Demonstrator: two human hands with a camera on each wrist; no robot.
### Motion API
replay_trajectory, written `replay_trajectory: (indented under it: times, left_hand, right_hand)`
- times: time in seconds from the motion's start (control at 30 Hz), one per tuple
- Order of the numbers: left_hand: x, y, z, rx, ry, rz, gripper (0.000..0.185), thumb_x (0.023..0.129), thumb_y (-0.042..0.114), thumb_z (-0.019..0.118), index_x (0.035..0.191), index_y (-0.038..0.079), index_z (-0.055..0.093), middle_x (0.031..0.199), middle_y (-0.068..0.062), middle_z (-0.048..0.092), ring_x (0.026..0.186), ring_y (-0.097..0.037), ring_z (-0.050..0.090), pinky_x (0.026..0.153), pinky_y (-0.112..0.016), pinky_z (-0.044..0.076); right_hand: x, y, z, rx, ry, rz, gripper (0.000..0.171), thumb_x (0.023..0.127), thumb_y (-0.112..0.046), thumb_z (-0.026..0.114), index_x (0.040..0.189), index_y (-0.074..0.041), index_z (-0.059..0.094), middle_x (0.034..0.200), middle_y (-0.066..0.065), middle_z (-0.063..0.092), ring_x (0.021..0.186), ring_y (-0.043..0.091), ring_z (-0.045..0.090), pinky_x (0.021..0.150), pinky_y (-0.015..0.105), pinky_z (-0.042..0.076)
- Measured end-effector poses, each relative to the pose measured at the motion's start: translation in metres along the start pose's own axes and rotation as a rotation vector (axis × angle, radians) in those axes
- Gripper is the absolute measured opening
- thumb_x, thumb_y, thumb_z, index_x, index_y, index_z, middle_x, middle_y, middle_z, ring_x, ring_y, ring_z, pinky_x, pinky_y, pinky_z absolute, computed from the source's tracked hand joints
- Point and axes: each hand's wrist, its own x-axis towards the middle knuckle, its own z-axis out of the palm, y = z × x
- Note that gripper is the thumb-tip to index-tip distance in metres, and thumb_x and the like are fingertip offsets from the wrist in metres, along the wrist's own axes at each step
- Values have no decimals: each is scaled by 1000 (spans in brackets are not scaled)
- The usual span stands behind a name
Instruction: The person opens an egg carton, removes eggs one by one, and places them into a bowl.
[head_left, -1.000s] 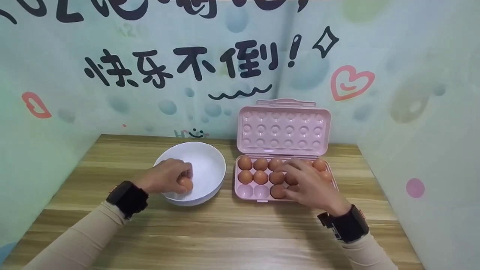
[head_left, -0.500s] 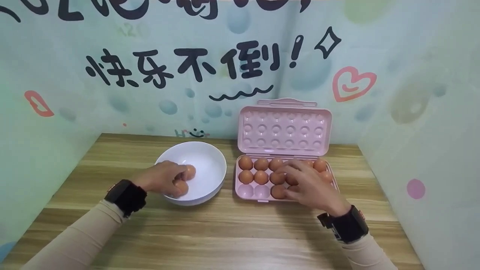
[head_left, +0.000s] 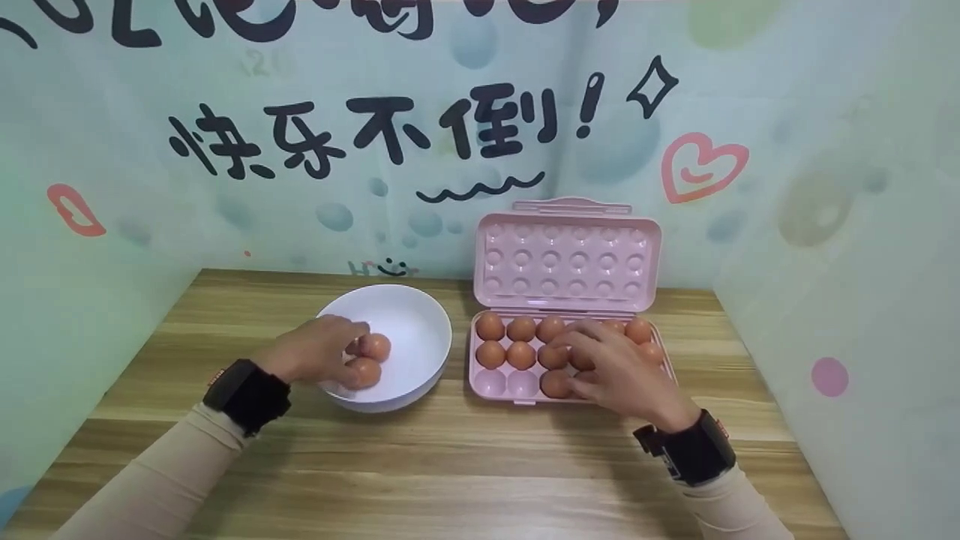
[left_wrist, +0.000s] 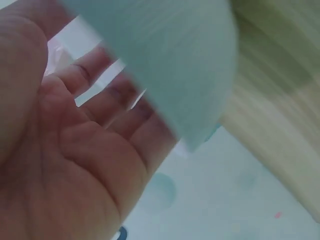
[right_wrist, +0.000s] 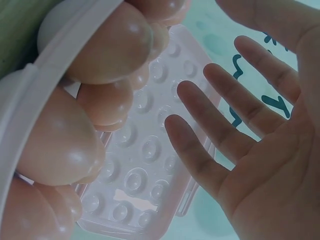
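Observation:
A white bowl (head_left: 420, 322) holds two brown eggs, a rear egg (head_left: 377, 346) and a front egg (head_left: 366, 373). My left hand (head_left: 311, 351) reaches over the bowl's left rim, its fingertips close beside these eggs. In the left wrist view, its relaxed fingers (left_wrist: 112, 102) pass behind the bowl wall (left_wrist: 185, 65). On the right, my right hand (head_left: 619, 371) hovers over the pink egg box (head_left: 480, 394), thumb near an egg (head_left: 555, 383) in the front row. The right wrist view shows its fingers (right_wrist: 200, 150) extended and spread, with nothing between them, beside several eggs (right_wrist: 60, 140).
The egg box's lid (head_left: 568, 259) stands upright at the back, near the printed backdrop (head_left: 300, 217). Two bare cups (head_left: 506, 384) show at the box's front left. Wooden tabletop (head_left: 420, 472) lies in front, with pale side walls (head_left: 847, 300) left and right.
My left hand has let go of the front egg and drawn back slightly left. Both eggs in the bowl now show more fully. My right hand has hardly moved.

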Motion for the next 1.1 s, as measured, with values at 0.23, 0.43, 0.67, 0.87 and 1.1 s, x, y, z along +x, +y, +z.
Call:
replay_trajectory:
  times: [0.23,0.43,0.67,0.87,1.1]
  left_hand:
    - [-2,23,-7,26,155,31,27,90,10,83,111,7,67,109,-12,68,98,-29,60,87,-45,56]
    - [4,46,0,57,328,212,30,88,15,86,112,9,69,110,-8,71,101,-28,69,89,-42,58]
    - [17,77,15,10,442,349,38,87,18,87,119,8,70,112,-8,71,102,-27,68,90,-40,58]
    - [28,99,31,-54,437,323,49,88,24,88,132,18,67,128,-2,66,113,-23,65,93,-40,57]
    - [42,112,50,-150,454,338,54,87,22,89,134,20,64,134,3,59,121,-15,59,107,-33,52]
  right_hand:
    - [0,1,0,-10,0,-3,51,80,-15,93,127,-18,72,120,3,66,109,19,61,92,40,55]
    - [0,1,2,-20,-1,-13,49,79,-15,94,123,-18,72,117,3,66,109,20,61,91,40,55]
    - [-1,0,3,-33,-23,-13,48,81,-17,93,124,-17,72,118,2,65,110,21,61,93,40,55]
    - [0,-1,3,-23,-43,-3,46,84,-19,92,125,-17,72,120,1,64,109,20,60,92,39,56]
    - [0,0,7,-17,-29,-47,43,83,-17,93,121,-14,73,120,4,65,112,20,61,95,38,56]
